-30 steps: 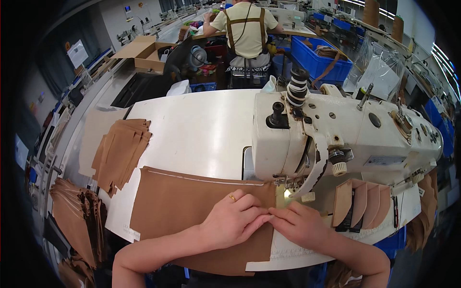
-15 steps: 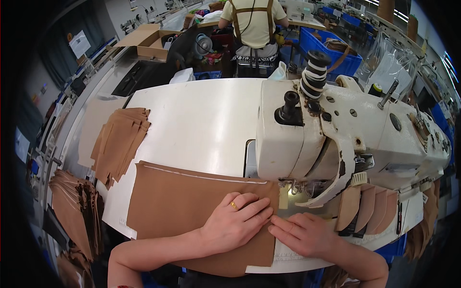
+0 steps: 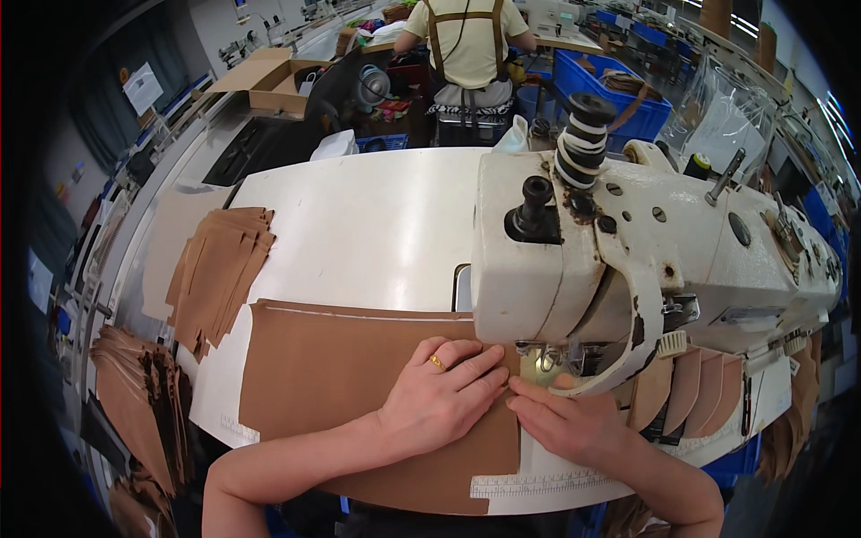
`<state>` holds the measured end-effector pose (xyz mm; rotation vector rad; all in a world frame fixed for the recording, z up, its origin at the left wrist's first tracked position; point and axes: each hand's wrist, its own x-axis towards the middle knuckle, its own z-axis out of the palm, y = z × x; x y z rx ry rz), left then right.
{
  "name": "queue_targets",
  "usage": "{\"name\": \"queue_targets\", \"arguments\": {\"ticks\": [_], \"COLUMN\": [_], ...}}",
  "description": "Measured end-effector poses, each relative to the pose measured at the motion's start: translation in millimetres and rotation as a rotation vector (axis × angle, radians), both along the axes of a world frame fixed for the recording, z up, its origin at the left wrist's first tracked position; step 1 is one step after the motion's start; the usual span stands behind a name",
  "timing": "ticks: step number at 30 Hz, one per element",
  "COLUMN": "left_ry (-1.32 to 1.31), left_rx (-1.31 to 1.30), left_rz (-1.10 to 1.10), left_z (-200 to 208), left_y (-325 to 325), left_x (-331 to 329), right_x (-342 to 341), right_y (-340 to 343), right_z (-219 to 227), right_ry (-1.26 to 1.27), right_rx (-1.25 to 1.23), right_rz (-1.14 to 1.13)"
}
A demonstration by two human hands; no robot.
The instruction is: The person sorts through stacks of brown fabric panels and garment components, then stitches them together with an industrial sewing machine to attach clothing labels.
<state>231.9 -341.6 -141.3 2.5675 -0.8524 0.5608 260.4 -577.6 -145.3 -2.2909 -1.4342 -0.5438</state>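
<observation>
A large brown sheet [image 3: 323, 377], fabric or leather, lies flat on the white sewing table with a thin white strip [image 3: 359, 315] along its far edge. My left hand [image 3: 444, 390], a gold ring on one finger, rests on the sheet with its fingers stretched toward the right edge. At that edge, my right hand [image 3: 565, 421] has finger and thumb tips closed on the sheet, nearly touching the left fingertips. Just beyond both hands is the needle area [image 3: 543, 359] of a white sewing machine [image 3: 556, 242]. The machine head hides the sheet's far right corner.
Stacked brown pieces [image 3: 220, 269] lie at the table's left, with another pile [image 3: 139, 394] hanging beside it. Curved tan pieces [image 3: 700, 386] stand at the right. A printed ruler [image 3: 538, 485] runs along the near edge. Beyond the table sits a co-worker [image 3: 466, 45] beside a blue bin [image 3: 619, 90].
The sheet has turned slightly and shifted away from me, its far right corner going behind the machine head. Both hands stay on it. More of the near-edge ruler shows.
</observation>
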Motion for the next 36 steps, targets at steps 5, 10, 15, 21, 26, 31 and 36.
{"name": "queue_targets", "arguments": {"ticks": [5, 10, 15, 21, 26, 31, 36], "left_ry": [0.017, -0.002, -0.078, -0.166, -0.100, -0.034, -0.002], "left_rx": [0.026, -0.014, 0.003, 0.003, 0.007, 0.040, -0.003], "left_rz": [-0.009, -0.001, -0.005, -0.073, -0.310, -0.409, -0.450], "left_z": [1, -5, 0, 3, 25, 35, 43], "left_y": [2, -4, -4, -7, -38, -62, -89], "left_x": [5, 10, 17, 11, -7, -19, -20], "right_x": [4, 1, -31, -100, -83, -81, -82], "right_y": [6, 5, -8, -94, -101, -111, -115], "right_z": [7, -3, 11, 13, 12, -1, -1], "right_ry": [0.033, 0.046, 0.011, -0.127, -0.156, -0.175, -0.089], "right_rx": [-0.013, 0.007, 0.047, 0.138, 0.030, 0.132, 0.233], "right_rz": [-0.033, -0.084, -0.034, -0.495, -0.617, -0.589, -0.499]}}
